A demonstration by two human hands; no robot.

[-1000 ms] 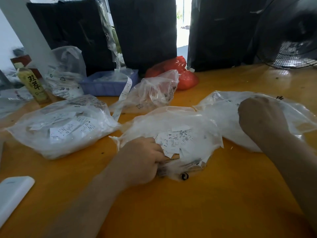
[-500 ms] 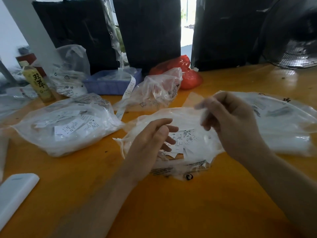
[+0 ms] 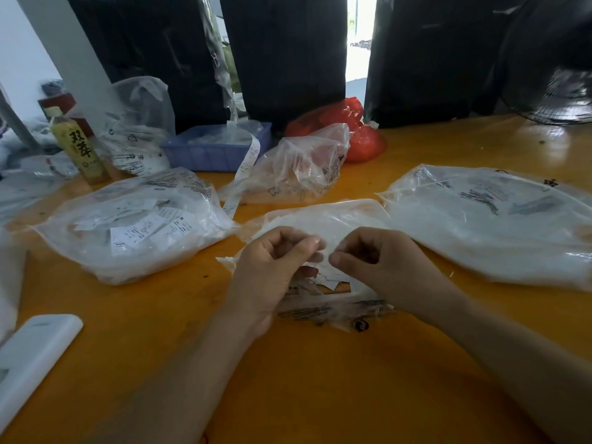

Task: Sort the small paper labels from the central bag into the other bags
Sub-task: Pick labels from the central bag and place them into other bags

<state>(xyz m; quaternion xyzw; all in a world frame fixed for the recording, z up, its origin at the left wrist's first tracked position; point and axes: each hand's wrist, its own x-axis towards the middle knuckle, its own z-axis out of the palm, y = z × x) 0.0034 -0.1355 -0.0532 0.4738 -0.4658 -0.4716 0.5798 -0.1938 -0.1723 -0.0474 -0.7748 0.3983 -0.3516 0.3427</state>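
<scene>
**Both hands over the central bag, label pick in progress**

Orange wooden table (image 3: 320, 379) carried everything. Largest item: wide clear plastic bag on the right (image 3: 480, 232), lying flat, contents white and blurred. Next: bulging clear plastic bag on the left (image 3: 137, 225), printed white slips showing through its skin. Behind the centre, a crumpled empty-looking clear bag (image 3: 298, 168), well apart from the hands.

Central clear plastic bag (image 3: 323, 216) sat between the left and right bags, mouth toward the person, small white paper labels (image 3: 330, 277) spilling at its opening.

Left hand (image 3: 275, 267) hovered over the bag mouth, fingers curled, thumb pressed toward the forefinger. Right hand (image 3: 381, 264) just beside it, fingers likewise curled, tips nearly meeting the left's. Something thin seemed pinched between them; too blurred to confirm whether it was a label or bag film, so cannot tell what either held.

Judgement: step in hand was separating one label from the pile, or reading it. Next move calls for identifying its type, then carrying it to the matching side bag's opening. Sorting looked partway done.
</scene>
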